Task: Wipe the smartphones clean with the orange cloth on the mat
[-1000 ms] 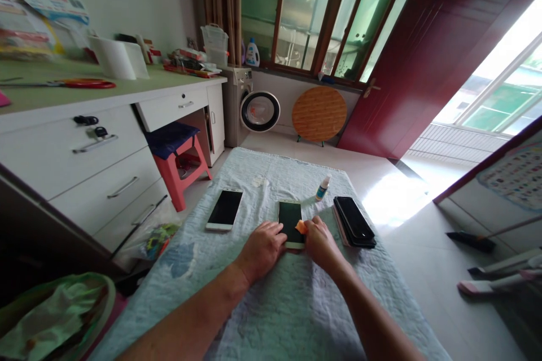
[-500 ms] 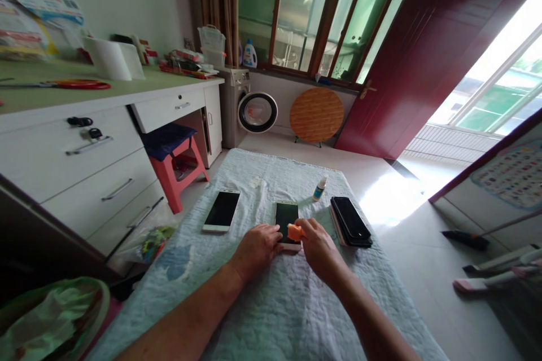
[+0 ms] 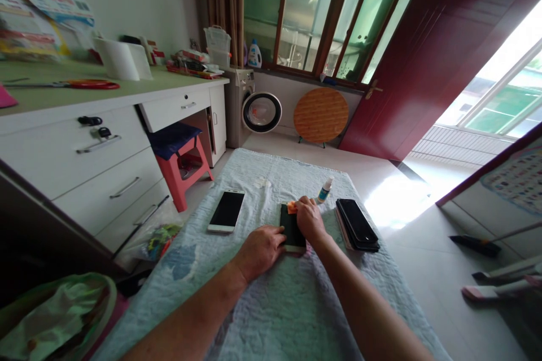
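Observation:
A smartphone (image 3: pixel 292 235) with a dark screen lies face up on the cloth-covered table. My left hand (image 3: pixel 261 249) grips its left edge, the fingertips against the side. My right hand (image 3: pixel 310 217) is closed on an orange cloth (image 3: pixel 292 207), which touches the upper part of the screen. To the left lies a second, white-framed smartphone (image 3: pixel 227 211). A small spray bottle (image 3: pixel 326 189) with a blue label stands just beyond my right hand. Further right, a black smartphone (image 3: pixel 357 221) tops a small stack of phones.
The table wears a pale quilted cloth (image 3: pixel 203 304). A red stool (image 3: pixel 182 172) and a white desk (image 3: pixel 114 163) stand on the left, with a waste bin (image 3: pixel 108 316) at the lower left. A washing machine (image 3: pixel 237 101) has its door open at the back.
My right hand has moved the orange cloth from the lower part of the screen up to the top. The left hand stays at the phone's edge. The view has shifted slightly.

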A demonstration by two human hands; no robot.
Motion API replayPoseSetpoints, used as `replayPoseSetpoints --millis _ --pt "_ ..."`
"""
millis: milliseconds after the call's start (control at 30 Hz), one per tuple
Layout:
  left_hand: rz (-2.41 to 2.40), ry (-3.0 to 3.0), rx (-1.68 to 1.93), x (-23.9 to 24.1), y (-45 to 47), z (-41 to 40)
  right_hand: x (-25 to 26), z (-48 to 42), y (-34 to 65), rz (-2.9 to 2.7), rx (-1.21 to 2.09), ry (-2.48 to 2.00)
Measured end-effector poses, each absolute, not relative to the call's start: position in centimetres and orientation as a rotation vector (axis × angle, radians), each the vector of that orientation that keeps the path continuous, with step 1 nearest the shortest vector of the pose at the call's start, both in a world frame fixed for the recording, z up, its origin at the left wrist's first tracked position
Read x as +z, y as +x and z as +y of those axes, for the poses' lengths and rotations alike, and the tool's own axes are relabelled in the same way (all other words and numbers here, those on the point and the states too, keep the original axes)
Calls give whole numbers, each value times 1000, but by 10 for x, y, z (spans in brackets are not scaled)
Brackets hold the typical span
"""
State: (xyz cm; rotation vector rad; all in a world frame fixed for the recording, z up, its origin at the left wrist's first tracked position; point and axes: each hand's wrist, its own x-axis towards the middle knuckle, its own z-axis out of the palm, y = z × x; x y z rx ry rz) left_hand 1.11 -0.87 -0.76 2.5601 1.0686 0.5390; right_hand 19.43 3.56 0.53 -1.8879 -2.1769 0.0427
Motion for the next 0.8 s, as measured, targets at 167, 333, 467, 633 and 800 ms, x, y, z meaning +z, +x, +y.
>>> replayPoseSetpoints --millis 167,333,467,633,800 --pt "1057 2528 517 -2 12 -10 3 43 179 -2261 90 -1759" --pt "1107 2407 643 0 11 -12 4 18 185 -2321 204 -1554" --pt "1080 2387 751 -6 6 -6 8 -14 190 -2340 299 -1416" --pt "935 2374 584 -10 0 2 13 -38 182 -2353 398 -1329" --pt "908 2373 512 -11 -4 6 20 -46 194 -2320 534 -1403"
